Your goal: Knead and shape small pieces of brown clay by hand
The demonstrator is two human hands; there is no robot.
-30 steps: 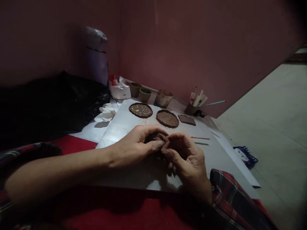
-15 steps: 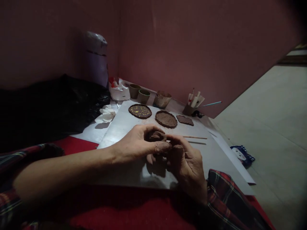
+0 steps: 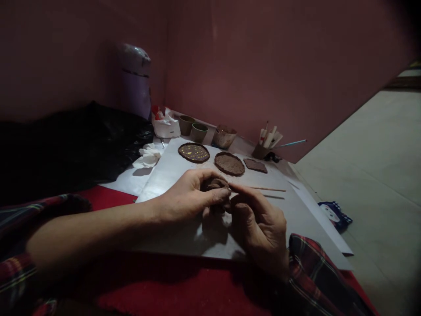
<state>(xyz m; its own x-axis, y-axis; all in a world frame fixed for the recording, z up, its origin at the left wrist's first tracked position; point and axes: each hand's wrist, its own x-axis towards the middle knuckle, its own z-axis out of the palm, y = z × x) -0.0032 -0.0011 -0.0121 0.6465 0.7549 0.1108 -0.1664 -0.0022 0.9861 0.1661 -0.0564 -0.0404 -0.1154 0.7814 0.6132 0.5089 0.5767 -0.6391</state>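
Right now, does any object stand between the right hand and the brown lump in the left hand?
No object visibly does: the right hand has its index fingertip at or beside the brown lump. The left hand partly covers the near side with its thumb.

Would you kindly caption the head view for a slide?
Left hand grips a brown lump near the right hand, a yellow-dotted disc and plain disc beyond.

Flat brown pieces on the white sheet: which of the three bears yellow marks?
The leftmost round piece: its face is specked with yellow, whereas the middle round piece and the rectangular piece show only brown.
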